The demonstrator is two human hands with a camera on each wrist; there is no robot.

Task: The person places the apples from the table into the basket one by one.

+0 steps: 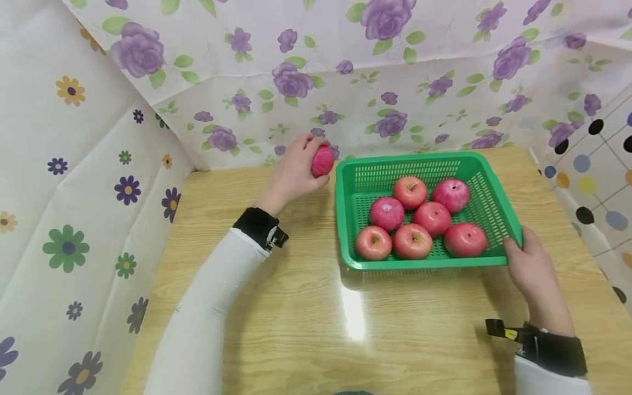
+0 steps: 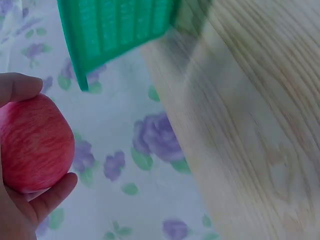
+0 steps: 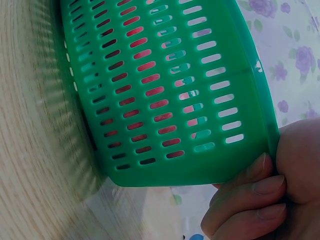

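My left hand (image 1: 296, 170) grips a red apple (image 1: 323, 161) just left of the green basket's back left corner. In the left wrist view the thumb and fingers curl round that apple (image 2: 37, 142) from both sides. The green plastic basket (image 1: 424, 265) holds several red apples, some pinkish and streaked, lying in loose rows. My right hand (image 1: 535, 274) holds the basket's rim at its front right corner. Seen from the right wrist, fingers (image 3: 250, 205) hook under the rim of the slotted basket wall (image 3: 210, 170).
The basket is on a light wooden table (image 1: 306, 329). A floral sheet (image 1: 291, 82) hangs along the back edge, with a flower-patterned sheet (image 1: 69, 247) at left and a dotted one (image 1: 597, 186) at right.
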